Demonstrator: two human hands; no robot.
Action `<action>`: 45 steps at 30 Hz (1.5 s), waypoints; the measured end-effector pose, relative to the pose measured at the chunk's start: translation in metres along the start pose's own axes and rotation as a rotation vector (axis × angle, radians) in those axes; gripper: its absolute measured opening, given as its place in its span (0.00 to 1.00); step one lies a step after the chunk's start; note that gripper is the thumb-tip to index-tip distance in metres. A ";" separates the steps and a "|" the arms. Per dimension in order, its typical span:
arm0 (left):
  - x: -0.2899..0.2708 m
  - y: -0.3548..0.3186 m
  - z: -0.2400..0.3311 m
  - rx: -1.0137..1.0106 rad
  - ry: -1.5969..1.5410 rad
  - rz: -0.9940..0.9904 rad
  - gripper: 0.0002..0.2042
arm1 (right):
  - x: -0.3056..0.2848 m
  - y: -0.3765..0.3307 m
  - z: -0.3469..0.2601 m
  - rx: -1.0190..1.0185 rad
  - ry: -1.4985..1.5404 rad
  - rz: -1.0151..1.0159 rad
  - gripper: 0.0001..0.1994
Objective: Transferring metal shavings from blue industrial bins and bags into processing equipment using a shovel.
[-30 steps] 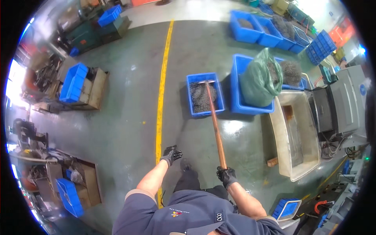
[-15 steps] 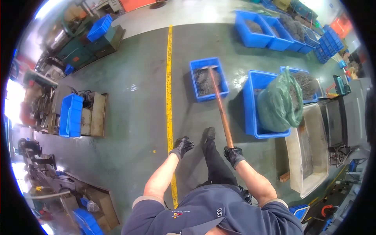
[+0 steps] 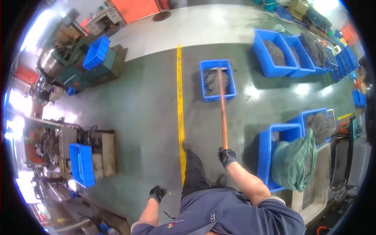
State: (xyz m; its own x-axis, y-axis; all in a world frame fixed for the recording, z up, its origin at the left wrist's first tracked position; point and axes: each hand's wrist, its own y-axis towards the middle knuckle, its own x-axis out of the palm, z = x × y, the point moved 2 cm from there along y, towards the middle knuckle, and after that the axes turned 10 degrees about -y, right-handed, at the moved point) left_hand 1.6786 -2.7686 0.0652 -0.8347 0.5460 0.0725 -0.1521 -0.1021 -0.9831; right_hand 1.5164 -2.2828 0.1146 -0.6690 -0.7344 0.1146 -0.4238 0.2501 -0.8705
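Observation:
My right hand (image 3: 227, 157), in a black glove, is closed around the end of a long wooden handle (image 3: 223, 125). The tool slants away from me to a pale crosswise metal head (image 3: 216, 69); whether it is a hoe or a rake I cannot tell. That head is inside a blue plastic bin (image 3: 206, 98) on the floor ahead, which holds a heap of grey, fine metal-like pieces (image 3: 213, 84). Also black-gloved, my left hand (image 3: 158, 193) hangs low at my left side, holding nothing, its fingers loosely apart.
A yellow floor line (image 3: 180, 109) runs left of the bin. At right, a green sack (image 3: 291, 162) sits in a large blue bin (image 3: 264, 156) beside a pale tub (image 3: 323, 196). More filled blue bins (image 3: 270, 64) stand far right. Machines (image 3: 105, 152) line the left side.
I have moved forward; the machines and the bins on the right sit lower in view. The bin with the tool in it has slid ahead along the floor. My left hand has swung back.

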 end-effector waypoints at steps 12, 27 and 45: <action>0.554 0.023 0.323 0.323 0.401 -0.285 0.09 | 0.356 0.200 -0.227 0.031 0.363 0.098 0.06; 1.044 0.034 0.466 0.755 1.361 -0.823 0.16 | 0.647 0.415 -0.594 0.090 0.525 0.042 0.02; 1.708 0.203 0.815 0.414 1.046 -0.341 0.09 | 0.793 0.755 -1.068 -0.878 -0.574 0.640 0.10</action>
State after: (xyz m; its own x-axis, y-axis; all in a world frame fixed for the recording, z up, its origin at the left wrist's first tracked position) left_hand -0.2098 -2.5347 0.1268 0.0944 0.9947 -0.0418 -0.6052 0.0241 -0.7957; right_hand 0.0136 -2.0023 0.0597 -0.6359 -0.4386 -0.6351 -0.5332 0.8445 -0.0493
